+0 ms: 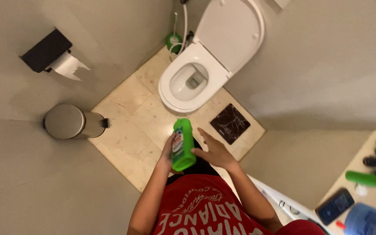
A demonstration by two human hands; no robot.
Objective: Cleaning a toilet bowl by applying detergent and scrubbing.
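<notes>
I hold a green cleaner bottle [182,144] in front of me, its neck pointing toward the white toilet [196,74]. My left hand [167,153] wraps the bottle's left side. My right hand [214,150] rests against its right side with the fingers spread. The toilet's lid is up and the seat is down, with water showing in the bowl.
A steel pedal bin [72,122] stands at the left. A black paper holder [51,54] with a roll hangs on the left wall. A green brush holder [173,41] sits beside the toilet. A dark marble tile [230,123] lies in the floor. At the right, a counter [366,174] carries a phone [334,205] and a green tube [370,180].
</notes>
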